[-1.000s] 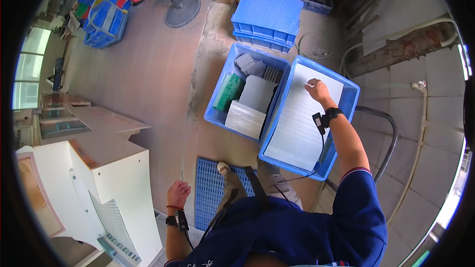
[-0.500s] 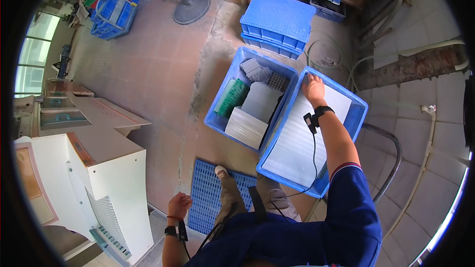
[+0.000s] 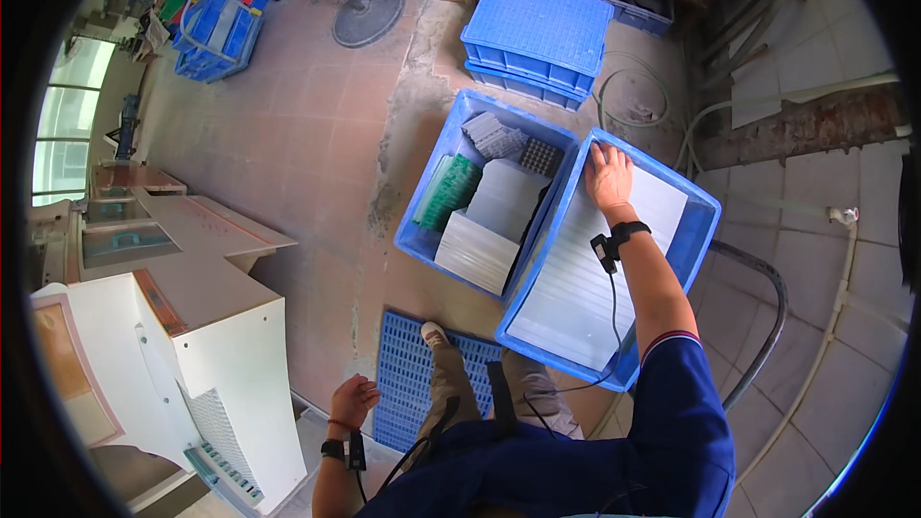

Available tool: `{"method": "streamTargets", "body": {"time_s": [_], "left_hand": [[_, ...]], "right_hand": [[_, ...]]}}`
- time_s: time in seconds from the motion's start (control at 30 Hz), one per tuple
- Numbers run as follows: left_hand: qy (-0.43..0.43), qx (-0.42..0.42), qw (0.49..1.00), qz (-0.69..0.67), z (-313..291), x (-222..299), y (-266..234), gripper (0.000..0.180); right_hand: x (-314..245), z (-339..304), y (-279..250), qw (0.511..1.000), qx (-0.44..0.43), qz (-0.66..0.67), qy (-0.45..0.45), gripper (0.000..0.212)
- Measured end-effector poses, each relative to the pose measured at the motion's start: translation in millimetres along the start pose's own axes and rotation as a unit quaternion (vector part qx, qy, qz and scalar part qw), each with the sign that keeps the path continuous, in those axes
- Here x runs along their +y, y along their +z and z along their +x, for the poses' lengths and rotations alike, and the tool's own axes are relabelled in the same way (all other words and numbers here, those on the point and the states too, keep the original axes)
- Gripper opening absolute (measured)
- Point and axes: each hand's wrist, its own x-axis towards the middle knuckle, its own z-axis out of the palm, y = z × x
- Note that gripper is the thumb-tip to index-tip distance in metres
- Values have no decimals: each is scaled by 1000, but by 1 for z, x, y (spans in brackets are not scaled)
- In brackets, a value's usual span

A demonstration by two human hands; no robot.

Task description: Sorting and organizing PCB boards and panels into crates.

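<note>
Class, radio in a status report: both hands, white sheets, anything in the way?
Right hand at far-left corner of blue bin, contact unclear. Left hand seemingly empty. White sheets in bin. Wrist cable hanging over bin.

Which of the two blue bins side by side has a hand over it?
The right bin, with white sheets: the right hand is over its far end. The left bin, holding green pieces, has none.

Tiled floor [image 3: 297,182] | blue slatted mat [image 3: 395,374] | round dark stand base [image 3: 370,17] | stacked blue crates [image 3: 537,27]
</note>
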Motion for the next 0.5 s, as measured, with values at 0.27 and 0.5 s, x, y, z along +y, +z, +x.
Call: {"method": "streamTargets", "body": {"time_s": [0.27,0.5], "left_hand": [[8,7,997,79,7,9,25,21],[-1,-16,998,66,16,10,37,20]], "right_hand": [[22,-3,-17,980,-85,-43,-176,41],[24,4,-25,970,-142,-85,-181,40]]}}
